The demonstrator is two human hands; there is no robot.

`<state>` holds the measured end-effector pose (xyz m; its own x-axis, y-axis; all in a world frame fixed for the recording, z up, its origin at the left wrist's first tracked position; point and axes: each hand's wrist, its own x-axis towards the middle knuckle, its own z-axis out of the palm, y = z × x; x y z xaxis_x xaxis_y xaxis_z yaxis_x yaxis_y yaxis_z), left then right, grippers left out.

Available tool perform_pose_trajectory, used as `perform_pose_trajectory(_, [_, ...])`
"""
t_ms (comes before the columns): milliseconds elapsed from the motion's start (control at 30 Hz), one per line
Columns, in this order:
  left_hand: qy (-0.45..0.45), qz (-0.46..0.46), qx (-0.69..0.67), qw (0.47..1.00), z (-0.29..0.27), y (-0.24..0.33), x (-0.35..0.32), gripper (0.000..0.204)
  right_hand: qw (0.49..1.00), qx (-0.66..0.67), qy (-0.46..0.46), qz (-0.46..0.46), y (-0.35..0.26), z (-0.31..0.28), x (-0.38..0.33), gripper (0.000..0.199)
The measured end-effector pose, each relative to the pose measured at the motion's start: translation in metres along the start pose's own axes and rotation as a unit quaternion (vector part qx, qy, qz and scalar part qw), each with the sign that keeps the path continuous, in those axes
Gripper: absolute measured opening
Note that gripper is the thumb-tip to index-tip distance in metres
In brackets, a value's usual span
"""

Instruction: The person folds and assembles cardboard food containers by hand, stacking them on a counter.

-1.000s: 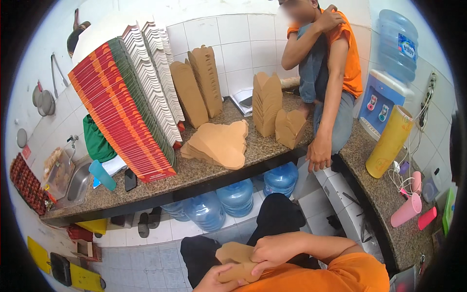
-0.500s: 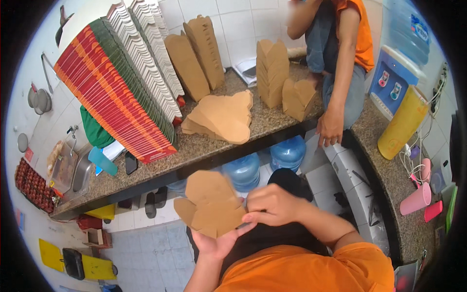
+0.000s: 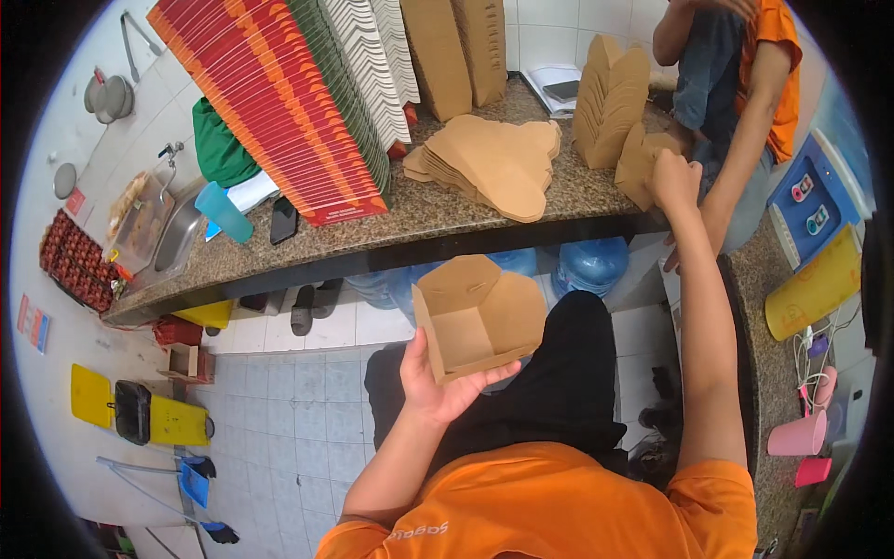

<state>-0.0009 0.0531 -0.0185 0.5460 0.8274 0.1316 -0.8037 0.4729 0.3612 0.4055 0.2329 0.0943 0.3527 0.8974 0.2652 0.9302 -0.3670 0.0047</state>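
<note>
In my left hand (image 3: pixel 438 387) sits a brown cardboard food box (image 3: pixel 466 335), its walls raised and its inside facing up. My thumb presses its left wall while the fingers support it from below. Stretched out over the counter, my right hand (image 3: pixel 677 179) has its fingers curled on the edge of a brown folded box (image 3: pixel 638 168). Right beside that box stands a nested stack of brown boxes (image 3: pixel 610 102). Flat brown box blanks (image 3: pixel 494 163) lie piled to the left of it on the counter.
Tall stacks of red printed cartons (image 3: pixel 279 112) and brown boxes (image 3: pixel 447 56) line the granite counter (image 3: pixel 326 233). A phone (image 3: pixel 283 221) and blue cup (image 3: pixel 223 212) lie near its front edge. Water jugs (image 3: pixel 591 267) stand below. A co-worker's arm (image 3: pixel 745 140) hangs close to my right hand.
The box in my left hand has gone from partly folded to raised walls. My right hand has left it and reached up to the folded box on the counter. The view has shifted.
</note>
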Motion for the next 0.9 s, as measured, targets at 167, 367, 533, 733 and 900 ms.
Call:
perform_pose_trajectory(167, [0.098, -0.011, -0.007, 0.995, -0.002, 0.011, -0.003, 0.077, 0.897, 0.257, 0.303, -0.195, -0.041, -0.026, -0.097, 0.030])
perform_pose_trajectory(367, [0.116, -0.070, 0.008, 0.991, -0.008, 0.008, -0.004, 0.076, 0.759, 0.344, 0.125, -0.539, -0.072, -0.053, -0.226, 0.021])
perform_pose_trajectory(533, [0.127, -0.060, 0.063, 0.988, -0.018, 0.009, -0.014, 0.075, 0.669, 0.395, -0.165, -0.607, -0.064, -0.070, -0.228, 0.021])
perform_pose_trajectory(733, [0.126, -0.078, 0.191, 0.970, -0.022, 0.004, -0.029, 0.071, 0.639, 0.418, -0.349, -0.543, -0.067, -0.031, -0.238, 0.035])
perform_pose_trajectory(900, [0.081, -0.120, 0.307, 0.941, -0.006, -0.013, -0.011, 0.074, 0.685, 0.441, -0.282, -0.506, -0.082, -0.002, -0.259, 0.032])
